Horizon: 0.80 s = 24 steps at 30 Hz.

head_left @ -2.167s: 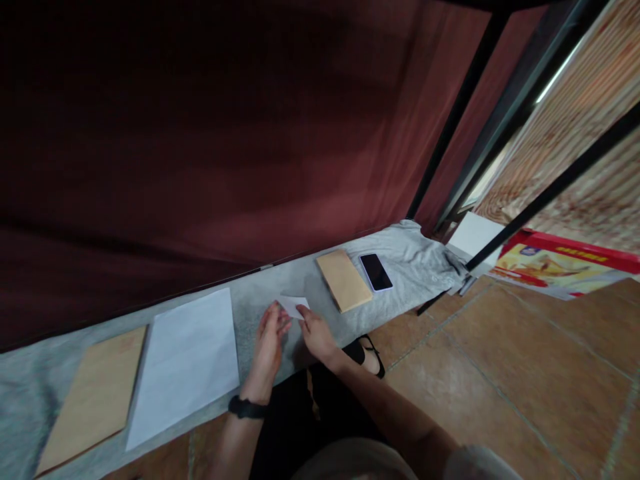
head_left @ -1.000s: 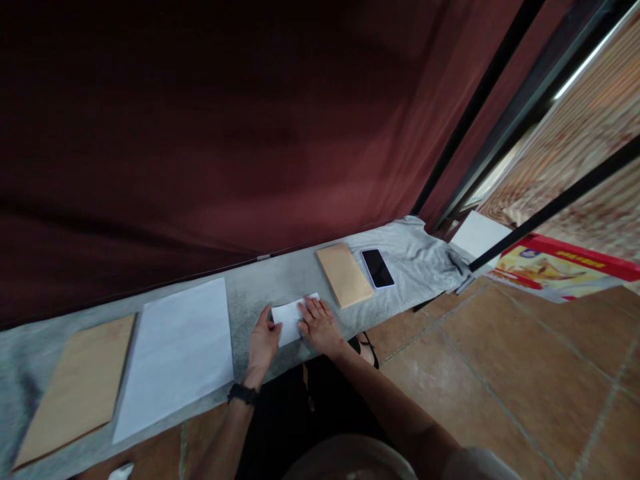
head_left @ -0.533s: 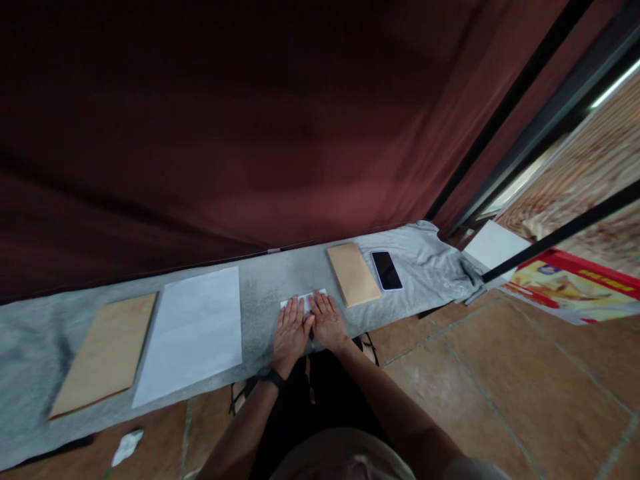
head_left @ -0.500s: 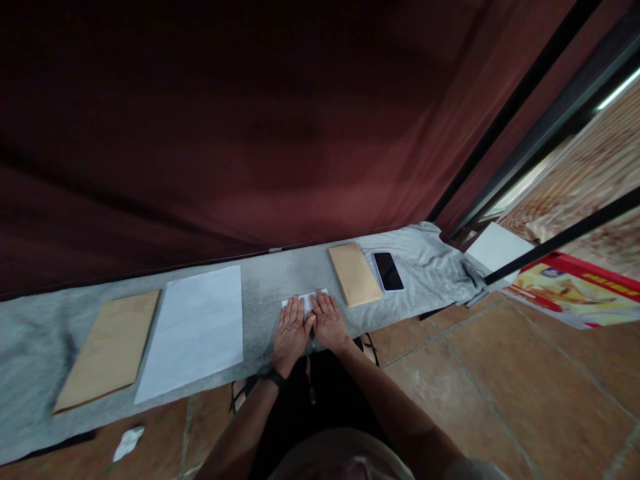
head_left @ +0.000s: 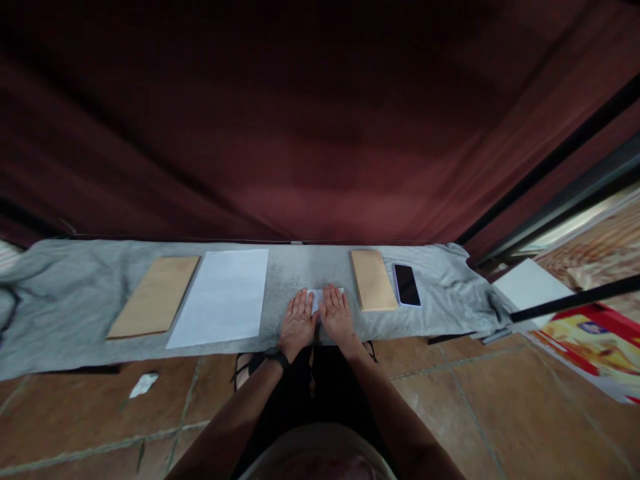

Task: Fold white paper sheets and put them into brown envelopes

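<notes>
A small piece of white paper (head_left: 315, 300) lies on the grey cloth, mostly covered by my hands. My left hand (head_left: 298, 323) rests flat on its left part, fingers stretched out, a dark band on the wrist. On its right part my right hand (head_left: 337, 320) lies flat too, thumb close to the left one. To the left are large white sheets of paper (head_left: 223, 297). A stack of small brown envelopes (head_left: 374, 280) sits just right of my right hand.
Grey cloth (head_left: 285, 267) covers the long narrow bench before a dark red curtain (head_left: 320, 167). Larger brown envelopes (head_left: 155, 297) lie at far left, a phone (head_left: 407, 285) at right. A white scrap (head_left: 144, 385) is on the tiled floor. A printed box (head_left: 595, 340) stands at right.
The view has turned, so the bench now runs level across it. Both hands stay flat on the small paper, having slid slightly apart.
</notes>
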Available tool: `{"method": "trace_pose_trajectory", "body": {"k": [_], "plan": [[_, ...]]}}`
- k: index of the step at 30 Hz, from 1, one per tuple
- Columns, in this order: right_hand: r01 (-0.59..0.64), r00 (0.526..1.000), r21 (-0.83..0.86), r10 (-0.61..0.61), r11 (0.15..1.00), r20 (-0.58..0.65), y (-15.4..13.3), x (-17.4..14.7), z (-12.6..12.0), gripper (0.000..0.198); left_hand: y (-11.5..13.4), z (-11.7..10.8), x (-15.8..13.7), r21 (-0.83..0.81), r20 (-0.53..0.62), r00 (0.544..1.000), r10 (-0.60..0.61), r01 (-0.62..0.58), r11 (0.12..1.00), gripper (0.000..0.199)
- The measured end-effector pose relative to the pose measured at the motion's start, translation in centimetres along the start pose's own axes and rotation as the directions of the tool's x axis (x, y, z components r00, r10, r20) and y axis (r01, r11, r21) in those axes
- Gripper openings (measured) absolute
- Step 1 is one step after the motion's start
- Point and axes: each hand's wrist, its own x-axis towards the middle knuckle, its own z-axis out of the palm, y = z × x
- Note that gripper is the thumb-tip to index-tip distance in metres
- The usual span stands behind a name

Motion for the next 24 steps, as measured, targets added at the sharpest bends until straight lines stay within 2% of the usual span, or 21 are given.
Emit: {"method": "trace_pose_trajectory", "body": {"k": [3, 10, 16, 20, 24], "plan": [[0.073, 0.997, 0.017, -0.073, 0.997, 0.012, 0.1, 0.0, 0.3, 0.05, 0.0, -0.1, 0.0, -0.015, 0.011, 1.0, -0.007, 0.007, 1.0, 0.061], [0.101, 0.992, -0.053, -0.105, 0.993, -0.072, 2.1, -1.3, 1.3, 0.053, -0.8, -0.8, -1.4, -0.023, 0.003, 0.999, -0.039, 0.039, 0.999, 0.062], [0.087, 0.988, -0.077, -0.096, 0.993, -0.122, 2.3, -1.7, 1.7, 0.055, -1.5, -1.6, -2.8, 0.003, -0.011, 0.997, -0.071, 0.071, 0.997, 0.057], [0.068, 0.991, -0.08, -0.077, 0.994, -0.114, 2.1, -1.7, 1.6, 0.057, 0.0, -1.4, -2.4, 0.017, -0.048, 0.994, -0.098, 0.098, 0.995, 0.057], [0.067, 0.994, -0.082, -0.074, 0.994, -0.079, 2.2, -1.7, 1.7, 0.057, 2.2, -0.7, -1.8, -0.012, -0.055, 0.999, 0.001, -0.001, 1.0, 0.055]]}}
